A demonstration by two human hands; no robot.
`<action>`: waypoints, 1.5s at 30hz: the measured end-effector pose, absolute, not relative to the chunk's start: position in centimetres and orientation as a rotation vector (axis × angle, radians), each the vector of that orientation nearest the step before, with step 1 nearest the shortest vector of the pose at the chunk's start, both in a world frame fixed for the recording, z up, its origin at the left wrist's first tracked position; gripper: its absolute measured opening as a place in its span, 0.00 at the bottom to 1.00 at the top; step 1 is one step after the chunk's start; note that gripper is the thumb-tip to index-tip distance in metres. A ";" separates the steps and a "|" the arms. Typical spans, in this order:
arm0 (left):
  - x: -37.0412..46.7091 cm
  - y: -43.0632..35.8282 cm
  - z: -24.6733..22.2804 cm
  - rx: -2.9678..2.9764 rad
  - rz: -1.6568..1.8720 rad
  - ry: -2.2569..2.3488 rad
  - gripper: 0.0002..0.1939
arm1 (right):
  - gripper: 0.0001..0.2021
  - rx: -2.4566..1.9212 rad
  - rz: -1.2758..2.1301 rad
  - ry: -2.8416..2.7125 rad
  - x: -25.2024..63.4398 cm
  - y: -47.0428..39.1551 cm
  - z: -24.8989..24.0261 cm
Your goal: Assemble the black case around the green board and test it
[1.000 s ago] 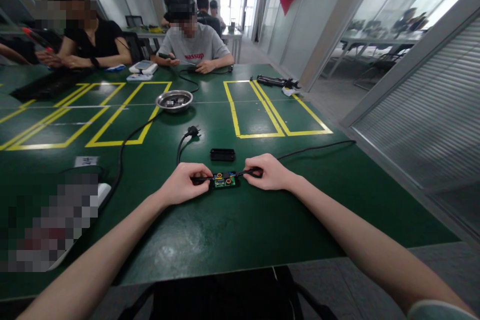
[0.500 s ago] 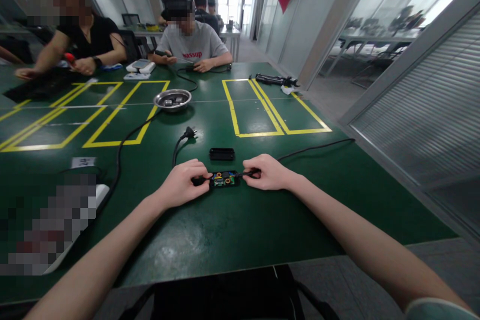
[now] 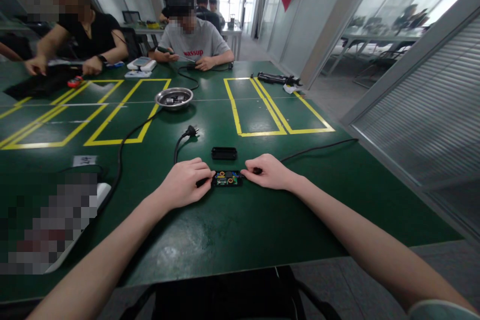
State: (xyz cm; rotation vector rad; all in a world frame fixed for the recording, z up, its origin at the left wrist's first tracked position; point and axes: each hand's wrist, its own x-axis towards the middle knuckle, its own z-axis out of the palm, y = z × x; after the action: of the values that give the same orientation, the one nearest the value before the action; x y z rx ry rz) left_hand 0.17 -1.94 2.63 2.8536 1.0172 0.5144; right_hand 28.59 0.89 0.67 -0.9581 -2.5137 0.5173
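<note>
An opened power adapter (image 3: pixel 228 179) lies on the green table between my hands, its circuit board and copper coils facing up in a black case half. My left hand (image 3: pixel 187 182) is closed at the adapter's left end, fingertips touching the case by the cord there. The power cord (image 3: pixel 176 152) with its plug (image 3: pixel 192 131) lies just beyond that hand. My right hand (image 3: pixel 268 172) pinches the black cable (image 3: pixel 318 148) close to the adapter's right end; the fingers partly hide it. The other case half (image 3: pixel 224 153), a black shell, rests just behind the adapter.
A metal bowl (image 3: pixel 174 98) with small metal parts stands farther back. Yellow tape (image 3: pixel 262 134) marks rectangles on the table. A folded tripod-like black object (image 3: pixel 277 79) lies back right. A white-edged, blurred-out object (image 3: pixel 78 230) is at left. Two people (image 3: pixel 202 42) work across the table.
My fingers have moved in closer to both ends of the adapter, and less cable shows at its right end. The person at left has set a red tool on the table.
</note>
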 end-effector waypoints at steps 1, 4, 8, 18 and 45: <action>0.2 -1.9 2.6 2.865 0.507 1.021 0.12 | 0.19 -0.957 0.494 -2.533 28.6 0.9 0.7; 0.3 -1.8 2.6 2.894 0.494 1.052 0.12 | 0.19 -1.000 0.376 -2.568 28.6 1.1 0.8; 0.3 -1.6 2.1 2.901 0.537 1.109 0.13 | 0.18 -1.124 0.248 -2.551 28.4 1.4 0.8; 0.4 -1.5 1.4 2.938 0.564 1.075 0.11 | 0.13 -1.074 0.272 -2.525 28.1 1.5 0.9; 0.8 -1.6 1.9 2.989 0.423 1.134 0.11 | 0.14 -1.128 0.336 -2.517 27.6 1.4 0.1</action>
State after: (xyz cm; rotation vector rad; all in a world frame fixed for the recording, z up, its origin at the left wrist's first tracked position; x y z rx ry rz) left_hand 0.78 -1.61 1.92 2.9891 1.1338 0.4229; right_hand 27.60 1.40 0.12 -1.1285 -2.5168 0.3362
